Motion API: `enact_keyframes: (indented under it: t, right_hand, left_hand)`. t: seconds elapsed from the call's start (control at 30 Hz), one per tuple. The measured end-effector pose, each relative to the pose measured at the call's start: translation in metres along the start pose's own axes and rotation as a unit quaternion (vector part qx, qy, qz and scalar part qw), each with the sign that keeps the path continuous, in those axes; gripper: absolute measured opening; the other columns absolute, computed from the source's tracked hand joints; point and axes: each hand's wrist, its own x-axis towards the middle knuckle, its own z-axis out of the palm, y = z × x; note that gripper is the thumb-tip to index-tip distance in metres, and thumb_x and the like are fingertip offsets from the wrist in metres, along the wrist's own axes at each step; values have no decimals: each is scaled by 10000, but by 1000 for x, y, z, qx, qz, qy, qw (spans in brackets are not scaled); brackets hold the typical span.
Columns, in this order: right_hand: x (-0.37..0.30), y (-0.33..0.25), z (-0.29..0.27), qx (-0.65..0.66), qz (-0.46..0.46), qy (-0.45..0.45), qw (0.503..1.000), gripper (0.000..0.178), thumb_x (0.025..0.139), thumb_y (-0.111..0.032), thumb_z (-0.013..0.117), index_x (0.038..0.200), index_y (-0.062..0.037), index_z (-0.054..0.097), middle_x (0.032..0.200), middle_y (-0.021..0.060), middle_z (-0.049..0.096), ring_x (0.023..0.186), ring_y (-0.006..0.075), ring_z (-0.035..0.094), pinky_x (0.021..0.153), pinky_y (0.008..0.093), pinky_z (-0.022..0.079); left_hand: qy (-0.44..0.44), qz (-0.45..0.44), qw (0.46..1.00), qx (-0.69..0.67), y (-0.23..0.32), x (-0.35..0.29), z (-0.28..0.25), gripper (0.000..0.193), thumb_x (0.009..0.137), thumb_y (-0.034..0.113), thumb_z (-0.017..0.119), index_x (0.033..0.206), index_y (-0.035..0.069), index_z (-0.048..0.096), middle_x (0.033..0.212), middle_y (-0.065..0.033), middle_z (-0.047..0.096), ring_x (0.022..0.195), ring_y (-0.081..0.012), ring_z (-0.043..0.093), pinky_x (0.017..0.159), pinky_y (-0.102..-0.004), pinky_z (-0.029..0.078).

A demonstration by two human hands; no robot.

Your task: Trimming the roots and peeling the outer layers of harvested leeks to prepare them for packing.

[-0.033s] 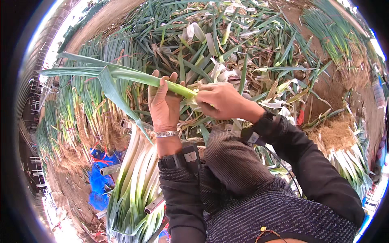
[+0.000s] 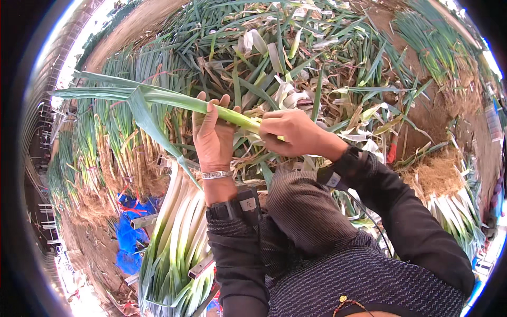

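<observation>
A long green onion (image 2: 179, 99) lies slantwise across the middle, its leaves pointing left and one leaf (image 2: 153, 124) bent down toward the lower right. My left hand (image 2: 211, 134) holds its stalk from below, the thumb across the front and fingertips showing behind. Near the pale right end of the stalk, my right hand (image 2: 290, 132) is closed in a pinch, knuckles up. That hand hides the end and whatever is between its fingertips; a bit of yellow-green shows just beneath them.
Peeled green onions (image 2: 174, 238) lie on a metal rack at lower left, beside blue plastic (image 2: 129, 240). Upright rooted bundles (image 2: 119, 127) stand at left. A heap of stripped leaves (image 2: 317, 53) spreads ahead. Another rooted bundle (image 2: 443, 185) lies at right.
My right hand has shifted slightly right along the stalk, and a little more of its pale end shows. My left hand and the onion have barely moved.
</observation>
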Motion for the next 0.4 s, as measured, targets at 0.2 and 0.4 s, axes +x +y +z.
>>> enact_keyframes:
  t: [0.2,0.4]
  right_hand:
    - [-22,20,-8,328,195,1,924,176,839,-190,653,876,-19,634,809,104,602,692,277,571,631,312,468]
    - [-4,11,19,-50,97,15,994,479,796,-378,721,1157,-102,569,1070,127,607,997,313,616,809,416,508]
  left_hand:
    - [45,28,997,51,1,0,-2,519,897,157,668,1347,91,419,1039,-40,571,1034,-276,609,841,-487,518]
    - [59,16,995,84,-8,2,-2,537,896,179,674,1357,140,402,1057,-39,561,1033,-290,609,837,-493,519]
